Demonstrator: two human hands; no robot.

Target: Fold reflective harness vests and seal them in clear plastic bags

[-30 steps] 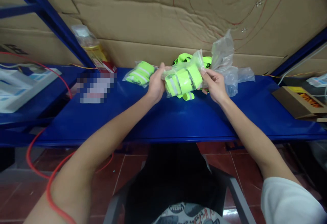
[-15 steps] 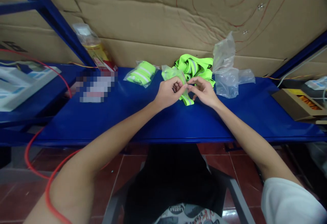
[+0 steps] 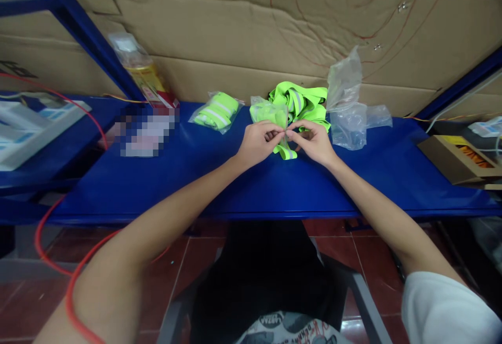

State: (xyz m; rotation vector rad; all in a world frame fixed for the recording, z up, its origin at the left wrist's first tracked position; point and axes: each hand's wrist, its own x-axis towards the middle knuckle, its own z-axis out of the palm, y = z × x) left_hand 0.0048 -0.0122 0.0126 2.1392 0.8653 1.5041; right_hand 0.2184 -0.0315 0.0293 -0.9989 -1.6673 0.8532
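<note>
A: What's standing behind everything?

B: A big cardboard panel (image 3: 219, 30) is rising behind the blue worktop (image 3: 188, 182), which is carrying the straps and bags.

A: And on it, going down in size?

B: Toward the right, crumpled clear plastic (image 3: 348, 124) is leaning near the panel. Just left of that, a loose strap heap (image 3: 314, 98) is spreading out in bright yellow-green. Well apart on the left, a wrapped packet (image 3: 217, 111) is resting.

A: What are the hands doing?

B: The left hand (image 3: 259, 144) and right hand (image 3: 314, 144) are meeting in front of the heap. Each grip is pinching, apparently, the right edge of a bagged bundle (image 3: 270, 113); the fingers are hiding the exact hold.

A: Where's that bundle sitting?

B: Behind the left hand, beside the heap. Whether it's touching the worktop, I can't tell.

A: What's worrying you?

B: The film is looking thin, so uneven pulling could be tearing it, and so narrow a pinch could be slipping. A small strap end (image 3: 288, 153) is poking out below the hands; if it's snagging, the heap could be dragging along.
</note>
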